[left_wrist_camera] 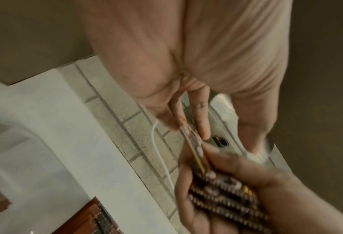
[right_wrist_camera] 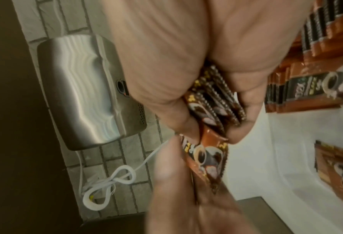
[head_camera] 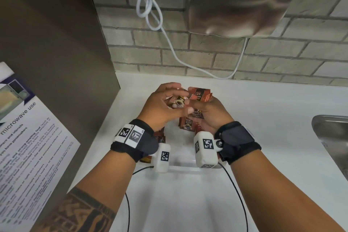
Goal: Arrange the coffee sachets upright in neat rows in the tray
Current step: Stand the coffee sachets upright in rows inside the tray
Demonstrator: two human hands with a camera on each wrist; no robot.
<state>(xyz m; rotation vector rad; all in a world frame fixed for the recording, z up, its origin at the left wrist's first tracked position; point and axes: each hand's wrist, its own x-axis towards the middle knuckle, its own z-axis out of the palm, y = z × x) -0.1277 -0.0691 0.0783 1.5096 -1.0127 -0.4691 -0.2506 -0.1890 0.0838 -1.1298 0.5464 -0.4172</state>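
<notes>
Over the clear tray (head_camera: 185,168) my right hand (head_camera: 200,108) grips a fanned stack of brown coffee sachets (head_camera: 200,94), seen edge-on in the right wrist view as the stack (right_wrist_camera: 216,98). My left hand (head_camera: 179,100) pinches one sachet (head_camera: 178,102) at the stack's near end between thumb and fingers; the right wrist view shows that sachet (right_wrist_camera: 206,159) face-on with its cup picture. More sachets stand upright in the tray (head_camera: 186,124), in groups along its sides (right_wrist_camera: 306,88). My wrists hide much of the tray.
A steel hand dryer (head_camera: 241,2) and a looped white cable (head_camera: 150,11) hang on the brick wall behind. A steel sink (head_camera: 331,137) lies to the right. A brown panel (head_camera: 56,43) with a microwave notice (head_camera: 28,137) stands close on the left.
</notes>
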